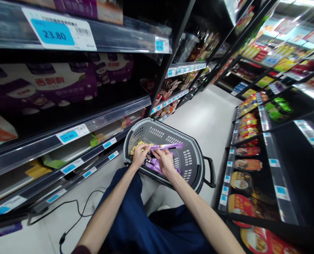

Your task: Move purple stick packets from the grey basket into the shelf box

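Observation:
A grey plastic shopping basket (191, 155) sits on the shop floor in front of my knees. Both my hands reach into it. My left hand (140, 154) is closed on the end of a long purple packet (170, 146) held flat above the basket. My right hand (165, 161) is closed as well, pinching that same packet near its middle, its fingers curled over more purple packets (152, 165) lying in the basket. A yellow packet (135, 145) shows beside my left hand.
Shelves with blue price tags (67, 135) and purple boxes (53, 84) stand close on the left. Shelves of red and yellow packets (248, 123) line the right. A black cable (74, 211) trails over the pale floor. The aisle (207, 113) runs ahead beyond the basket.

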